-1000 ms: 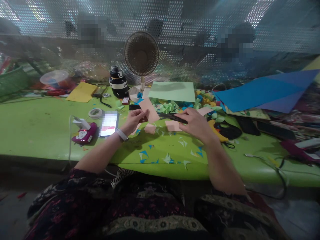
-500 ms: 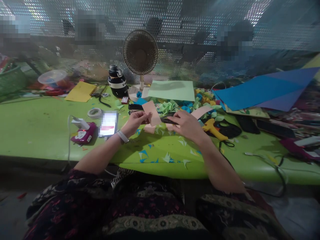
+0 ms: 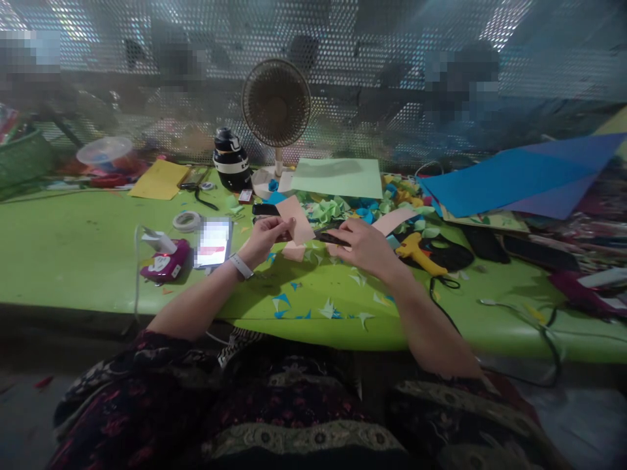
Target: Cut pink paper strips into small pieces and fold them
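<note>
Pinching peach paper (image 3: 294,219) between thumb and fingers of left hand (image 3: 267,237). Gripping black scissors (image 3: 329,233) with curled fingers of right hand (image 3: 368,248), just beside the paper's edge.

Wears a dark, loosely cut garment (image 3: 289,405) printed with small pinkish flowers, crossed low on the front by a broad olive-tan band (image 3: 313,436) of round dark motifs. Has wide sleeves (image 3: 122,378), with similar banding on the right one, leaving the forearms (image 3: 198,303) bare. Bears a narrow, pale wristband (image 3: 241,266) on the left.
</note>
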The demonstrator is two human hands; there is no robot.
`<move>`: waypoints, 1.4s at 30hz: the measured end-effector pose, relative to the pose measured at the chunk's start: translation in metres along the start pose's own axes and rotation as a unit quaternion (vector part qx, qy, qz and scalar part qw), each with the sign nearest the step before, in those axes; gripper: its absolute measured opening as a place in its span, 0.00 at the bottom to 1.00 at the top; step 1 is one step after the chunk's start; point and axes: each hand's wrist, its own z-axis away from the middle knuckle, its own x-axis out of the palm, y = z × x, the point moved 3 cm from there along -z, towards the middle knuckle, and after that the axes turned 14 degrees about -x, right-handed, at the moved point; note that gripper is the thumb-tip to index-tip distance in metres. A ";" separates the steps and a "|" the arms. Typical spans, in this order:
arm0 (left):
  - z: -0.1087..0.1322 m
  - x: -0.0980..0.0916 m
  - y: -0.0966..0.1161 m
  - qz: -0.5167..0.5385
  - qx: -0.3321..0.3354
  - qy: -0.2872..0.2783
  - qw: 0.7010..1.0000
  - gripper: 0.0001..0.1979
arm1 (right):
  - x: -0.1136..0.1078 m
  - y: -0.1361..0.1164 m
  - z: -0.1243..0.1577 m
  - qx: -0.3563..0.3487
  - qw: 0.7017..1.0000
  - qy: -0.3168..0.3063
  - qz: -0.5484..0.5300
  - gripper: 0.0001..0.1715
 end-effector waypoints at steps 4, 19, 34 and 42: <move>0.000 0.001 0.000 0.007 -0.003 0.009 1.000 0.22 | 0.003 -0.004 -0.003 0.001 1.000 -0.014 -0.021 0.20; -0.002 -0.002 0.001 0.027 -0.015 0.039 0.999 0.23 | 0.019 -0.030 -0.006 -0.062 0.971 -0.156 -0.169 0.25; 0.013 0.017 -0.013 -0.058 -0.053 -0.018 0.997 0.20 | 0.020 -0.016 -0.008 0.157 0.953 0.124 -0.228 0.35; 0.014 0.019 -0.015 -0.062 -0.020 -0.049 0.997 0.20 | 0.032 -0.035 -0.013 0.106 0.952 0.068 -0.280 0.55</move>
